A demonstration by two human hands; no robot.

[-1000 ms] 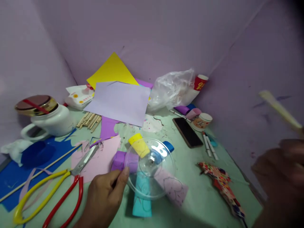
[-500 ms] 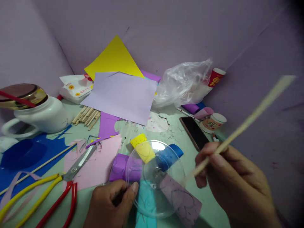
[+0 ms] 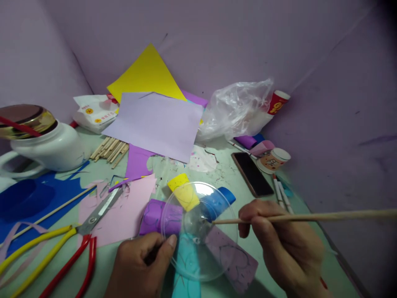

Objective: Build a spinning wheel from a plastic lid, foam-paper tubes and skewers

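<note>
A clear round plastic lid [image 3: 200, 265] lies over coloured paper strips: yellow [image 3: 178, 184], blue [image 3: 225, 198], purple [image 3: 150, 215], turquoise [image 3: 186, 285] and mauve [image 3: 245, 265]. My left hand [image 3: 145, 263] pinches the lid's left edge, beside the purple strip. Between the fingertips of my right hand [image 3: 273, 240] is a thin wooden stick [image 3: 335, 216], held nearly level. Its tip reaches over the lid, close to the centre; whether it touches is unclear.
Two pairs of scissors, one yellow-handled [image 3: 40, 263] and one red-handled [image 3: 70, 265], lie left on pink and blue paper. A phone [image 3: 252, 174], paper cup [image 3: 274, 159], plastic bag [image 3: 235, 109], wooden sticks [image 3: 110, 151] and white mug [image 3: 51, 151] stand around.
My right hand has moved left, and the stick has swung from slanting upward to nearly level, its tip now over the lid. My left hand keeps its place at the lid's edge.
</note>
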